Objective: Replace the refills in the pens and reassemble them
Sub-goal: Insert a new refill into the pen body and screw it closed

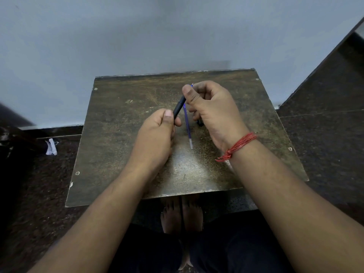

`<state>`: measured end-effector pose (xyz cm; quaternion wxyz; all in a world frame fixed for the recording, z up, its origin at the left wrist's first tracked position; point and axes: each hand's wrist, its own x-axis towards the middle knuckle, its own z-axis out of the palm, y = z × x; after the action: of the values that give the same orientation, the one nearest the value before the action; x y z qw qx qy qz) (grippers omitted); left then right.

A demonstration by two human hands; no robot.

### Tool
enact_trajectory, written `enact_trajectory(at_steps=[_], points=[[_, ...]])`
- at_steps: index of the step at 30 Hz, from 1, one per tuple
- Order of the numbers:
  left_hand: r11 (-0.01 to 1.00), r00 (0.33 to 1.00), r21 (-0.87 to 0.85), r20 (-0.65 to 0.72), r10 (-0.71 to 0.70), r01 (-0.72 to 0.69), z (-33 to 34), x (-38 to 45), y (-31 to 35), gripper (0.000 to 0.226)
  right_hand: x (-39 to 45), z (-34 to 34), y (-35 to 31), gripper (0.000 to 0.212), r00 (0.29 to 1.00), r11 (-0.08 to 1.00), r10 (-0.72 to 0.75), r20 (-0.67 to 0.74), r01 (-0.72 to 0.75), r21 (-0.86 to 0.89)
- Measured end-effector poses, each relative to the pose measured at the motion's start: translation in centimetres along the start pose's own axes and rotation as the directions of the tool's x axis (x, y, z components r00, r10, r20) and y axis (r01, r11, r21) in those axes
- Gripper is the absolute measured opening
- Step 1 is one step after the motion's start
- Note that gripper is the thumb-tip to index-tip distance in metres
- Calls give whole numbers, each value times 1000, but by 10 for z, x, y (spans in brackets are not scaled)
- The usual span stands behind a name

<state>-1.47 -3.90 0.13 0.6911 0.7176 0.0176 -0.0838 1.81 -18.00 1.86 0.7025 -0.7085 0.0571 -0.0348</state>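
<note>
So I'm looking down at a small, scuffed brown worktop (122, 138) pushed against a pale blue-grey wall (137, 36), with dark speckled floor (325, 134) on both sides. Both of my hands are up over the middle of it, sharing one black pen barrel (178, 107). The left hand (155, 134) has its thumb and fingers curled round the lower end of the barrel. The right hand (212, 109) pinches the upper end between thumb and forefinger, and a thin blue tip (192, 84) pokes out just past that thumb. From here I can't tell if that tip belongs to the barrel or to a separate piece.

A blue refill (188, 127) lies flat on the worktop between the two hands, running towards me, its clear end nearest. Something small and black (200, 123) sits tucked under the right hand's curled fingers; too hidden to make out.

There's a red thread bracelet (237, 146) on the right wrist. A crumpled white scrap (51, 147) lies on the floor off to the left, and bare feet (182, 215) show under the worktop's near edge.
</note>
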Motion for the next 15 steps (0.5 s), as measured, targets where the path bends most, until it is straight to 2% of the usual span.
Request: enact_trajectory(at_steps=[3, 7, 11, 15], points=[[996, 1000, 83, 0, 30, -30, -1, 0, -5, 35, -1, 2, -1, 14, 1000, 999, 21, -15, -20, 46], [997, 1000, 76, 5, 30, -30, 0, 0, -4, 34, -1, 0, -2, 5, 998, 987, 60, 33, -64, 145], [999, 1000, 42, -1, 24, -24, 0, -1, -2, 34, 1, -2, -3, 16, 991, 970, 81, 102, -102, 221], [998, 1000, 52, 0, 21, -21, 0, -1, -1, 35, 0, 1, -4, 5, 997, 986, 72, 35, -77, 151]])
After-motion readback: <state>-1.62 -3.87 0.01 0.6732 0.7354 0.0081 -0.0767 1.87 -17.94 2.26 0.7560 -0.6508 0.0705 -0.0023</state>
